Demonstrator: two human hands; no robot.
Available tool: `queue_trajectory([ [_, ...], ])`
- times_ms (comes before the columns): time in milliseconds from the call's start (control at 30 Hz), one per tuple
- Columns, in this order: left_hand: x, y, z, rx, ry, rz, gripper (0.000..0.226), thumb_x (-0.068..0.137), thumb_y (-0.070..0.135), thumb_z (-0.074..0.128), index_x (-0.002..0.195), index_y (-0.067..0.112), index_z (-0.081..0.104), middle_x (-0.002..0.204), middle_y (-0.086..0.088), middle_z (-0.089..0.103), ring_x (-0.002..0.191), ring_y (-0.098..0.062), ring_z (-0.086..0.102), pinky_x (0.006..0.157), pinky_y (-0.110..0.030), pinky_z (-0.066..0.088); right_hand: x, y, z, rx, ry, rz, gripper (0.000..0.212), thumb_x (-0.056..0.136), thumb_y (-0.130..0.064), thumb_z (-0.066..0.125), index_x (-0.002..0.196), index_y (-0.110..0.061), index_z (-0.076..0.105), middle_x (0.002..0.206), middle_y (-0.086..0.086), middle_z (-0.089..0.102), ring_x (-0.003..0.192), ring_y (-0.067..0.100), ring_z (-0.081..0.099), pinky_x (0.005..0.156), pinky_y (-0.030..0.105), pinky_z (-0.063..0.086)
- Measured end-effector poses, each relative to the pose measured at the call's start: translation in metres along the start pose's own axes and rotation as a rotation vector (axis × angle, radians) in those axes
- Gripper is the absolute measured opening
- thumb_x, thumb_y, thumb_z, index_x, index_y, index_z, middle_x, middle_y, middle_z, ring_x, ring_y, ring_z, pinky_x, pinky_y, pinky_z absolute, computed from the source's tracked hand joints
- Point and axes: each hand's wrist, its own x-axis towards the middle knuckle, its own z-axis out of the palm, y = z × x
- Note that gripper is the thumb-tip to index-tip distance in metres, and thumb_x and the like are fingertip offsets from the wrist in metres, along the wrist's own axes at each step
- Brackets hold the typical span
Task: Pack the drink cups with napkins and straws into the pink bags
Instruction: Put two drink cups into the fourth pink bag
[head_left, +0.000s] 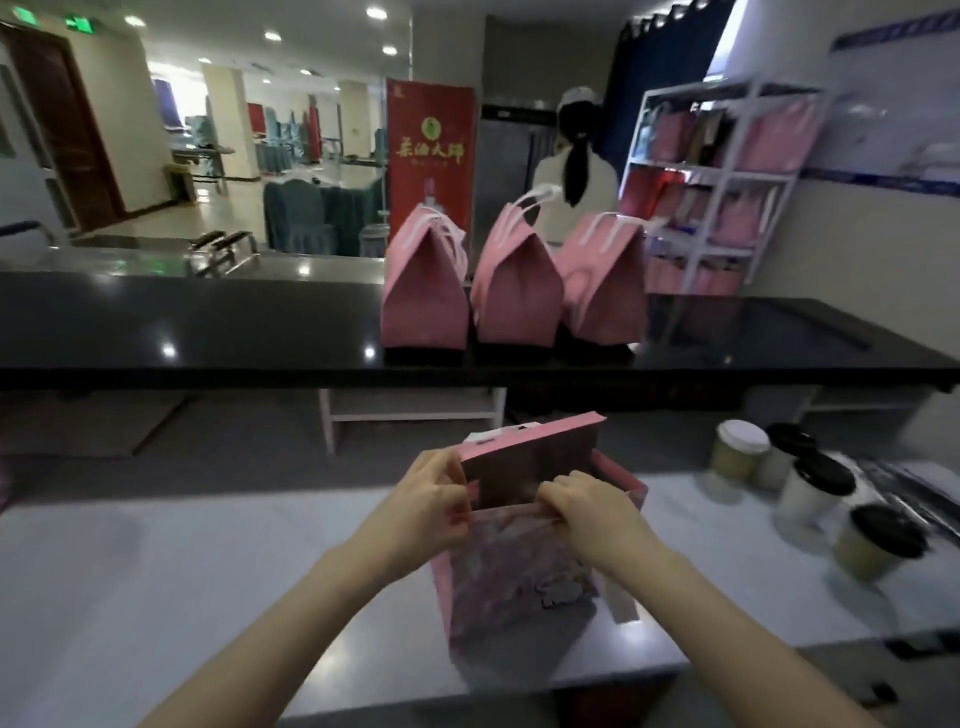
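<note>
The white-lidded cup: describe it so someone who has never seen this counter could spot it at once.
Start at the pale counter nearest the camera and go to the cluster of drink cups at its right end. The white-lidded cup is the farthest left of them. It alone has a white lid; the others' are black.

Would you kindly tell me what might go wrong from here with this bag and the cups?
1. The left hand and right hand both pinch the rim of the pink bag; a hard pull may tear the paper.
2. The bag stands close to the front edge of the white counter, so it might tip off once loaded.
3. The drink cups crowd together at the right; lifting one could knock a neighbour over.
</note>
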Motion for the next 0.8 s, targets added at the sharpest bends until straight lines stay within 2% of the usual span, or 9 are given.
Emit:
queue_trajectory([
  [133,0.046,0.027,0.04,-0.011,-0.003,0.062,0.006,0.078,0.016,0.074,0.08,0.011,0.071,0.109,0.001,0.051,0.112,-0.015,0.042,0.093,-0.02,0.039,-0.034,0.073,-0.006,-0.038,0.01,0.139,0.017,0.085,-0.02,0.055,0.101,-0.022,0.059,0.102,-0.005,0.061,0.099,0.017,0.053,0.078,0.031,0.042],
  [300,0.107,0.039,0.083,-0.029,0.02,0.066,0.007,0.076,0.012,0.075,0.077,0.007,0.071,0.103,-0.003,0.053,0.108,-0.021,0.046,0.091,-0.029,0.044,-0.044,0.147,0.001,-0.134,0.012,0.252,0.019,0.083,-0.015,0.054,0.101,-0.022,0.056,0.104,-0.003,0.061,0.103,0.021,0.052,0.077,0.032,0.032],
  [467,0.167,0.03,0.124,-0.076,0.056,0.067,0.012,0.079,0.013,0.076,0.075,0.005,0.069,0.104,0.0,0.049,0.109,-0.017,0.042,0.091,-0.023,0.038,-0.025,0.206,0.006,-0.185,0.021,0.292,0.016,0.084,-0.015,0.055,0.098,-0.022,0.054,0.103,-0.003,0.062,0.101,0.021,0.053,0.074,0.032,0.029],
  [567,0.196,0.032,0.147,-0.09,0.064,0.07,0.012,0.078,0.013,0.078,0.074,0.007,0.069,0.103,0.0,0.049,0.108,-0.018,0.044,0.09,-0.025,0.042,-0.01,0.245,0.002,-0.184,-0.003,0.297,0.015,0.083,-0.016,0.056,0.098,-0.021,0.056,0.101,-0.002,0.062,0.102,0.022,0.054,0.073,0.031,0.03],
  [667,0.221,0.032,0.164,-0.092,0.077,0.078,0.008,0.078,0.012,0.078,0.078,0.009,0.071,0.105,-0.001,0.051,0.112,-0.019,0.045,0.093,-0.027,0.043,0.003,0.277,0.001,-0.197,-0.013,0.288,0.016,0.084,-0.022,0.059,0.1,-0.022,0.056,0.102,-0.003,0.062,0.104,0.021,0.053,0.084,0.033,0.034],
  [800,0.242,0.032,0.175,-0.057,0.078,0.039,0.007,0.078,0.012,0.079,0.08,0.01,0.073,0.109,-0.002,0.054,0.116,-0.02,0.046,0.095,-0.028,0.041,0.008,0.309,0.005,-0.252,0.011,0.272,0.033,0.088,-0.041,0.058,0.117,-0.027,0.056,0.117,-0.006,0.06,0.12,0.019,0.047,0.109,0.035,0.021],
])
